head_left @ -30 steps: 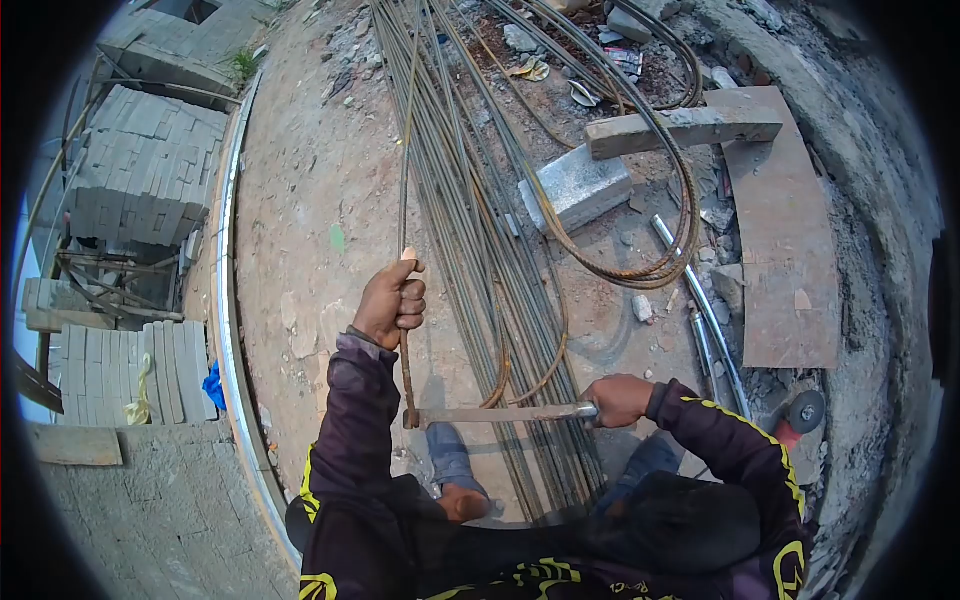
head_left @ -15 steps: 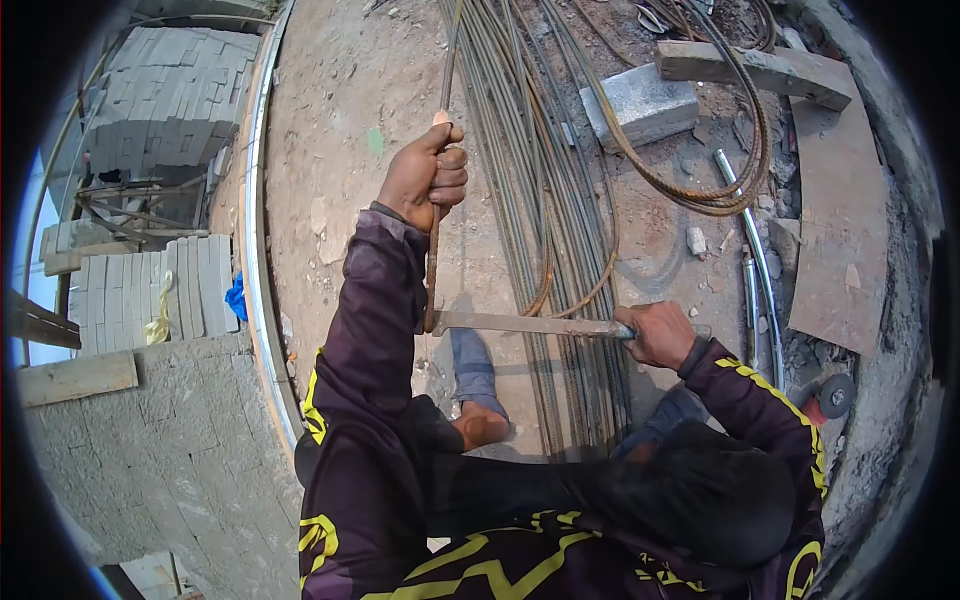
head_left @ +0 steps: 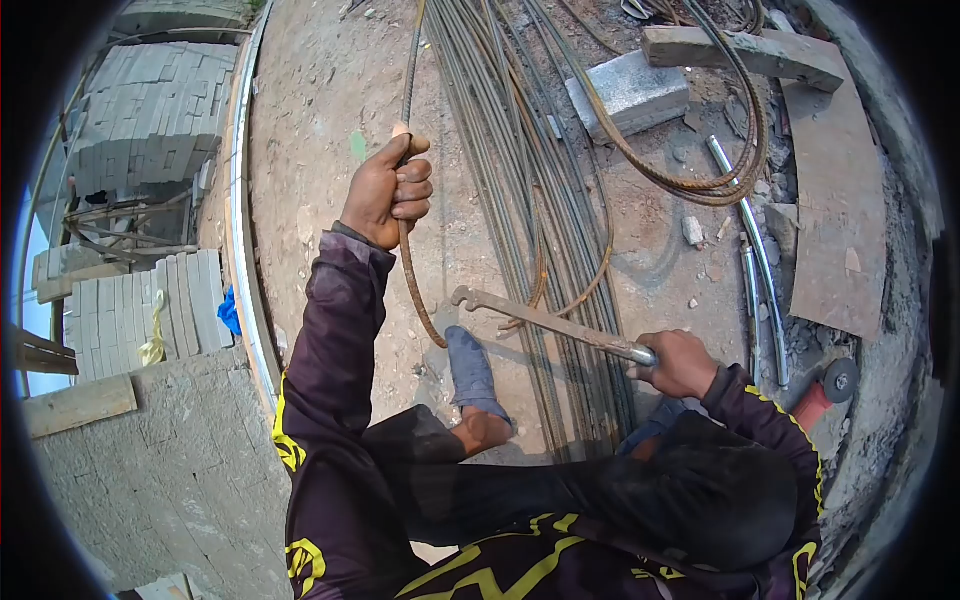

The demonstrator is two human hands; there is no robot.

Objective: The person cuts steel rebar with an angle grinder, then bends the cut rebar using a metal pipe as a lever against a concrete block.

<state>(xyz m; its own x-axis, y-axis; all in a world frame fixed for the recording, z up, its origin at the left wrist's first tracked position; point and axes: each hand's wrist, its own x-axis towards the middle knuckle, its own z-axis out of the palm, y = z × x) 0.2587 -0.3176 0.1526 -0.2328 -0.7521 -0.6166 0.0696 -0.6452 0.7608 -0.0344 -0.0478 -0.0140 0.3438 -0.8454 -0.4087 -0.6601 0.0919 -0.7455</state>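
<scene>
My left hand [head_left: 388, 192] is closed around a rusty steel reinforcing bar [head_left: 413, 275], which runs up past the top of the view. Below the fist the bar curves, and its lower end lies close to my shoe [head_left: 468, 365]. In my right hand [head_left: 682, 364] is the handle end of a rebar bending wrench [head_left: 560, 323]. Its notched head points left, apart from the bar I hold. Beneath the wrench passes a bundle of long steel bars [head_left: 520, 190] on the ground.
Looped bars [head_left: 745, 150] hang over the upper right, near a grey concrete block [head_left: 640, 92] and a wooden beam [head_left: 740, 55]. Metal tubes [head_left: 765, 270] and an angle grinder [head_left: 828, 388] lie at right. Stacked blocks [head_left: 150, 310] stand beyond the metal edge at left.
The wrench head has come off the bar's lower end and swung slightly upward. That end now shows a curve. My left hand has shifted left and a little down with the bar.
</scene>
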